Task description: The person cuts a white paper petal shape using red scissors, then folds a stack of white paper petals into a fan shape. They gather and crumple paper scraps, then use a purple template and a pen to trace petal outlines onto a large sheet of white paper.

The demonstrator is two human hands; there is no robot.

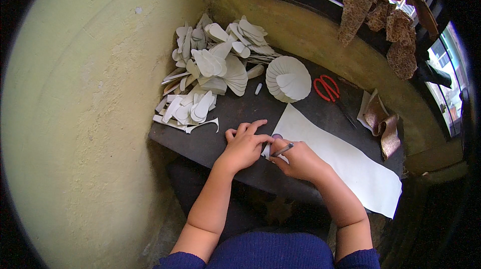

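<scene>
My right hand (299, 161) is closed around a thin grey pen-like tool (284, 150), its working end hidden under the fingers. That hand rests on the near left end of a long white sheet (340, 161), which runs down to the right past the table's edge. My left hand (244, 144) lies beside it with fingers spread, one fingertip reaching the sheet's edge close to the right hand. A small purplish piece (276, 137) shows between the hands, mostly covered, and its kind is unclear.
Piles of white sole-shaped pieces (208, 63) lean by the wall on the dark table (200, 146). A fanned round stack (288, 79), a small white stick (258, 89), red-handled scissors (326, 88) and bronze strips (383, 123) lie behind the sheet. Brown speckled pieces (355, 13) hang at upper right.
</scene>
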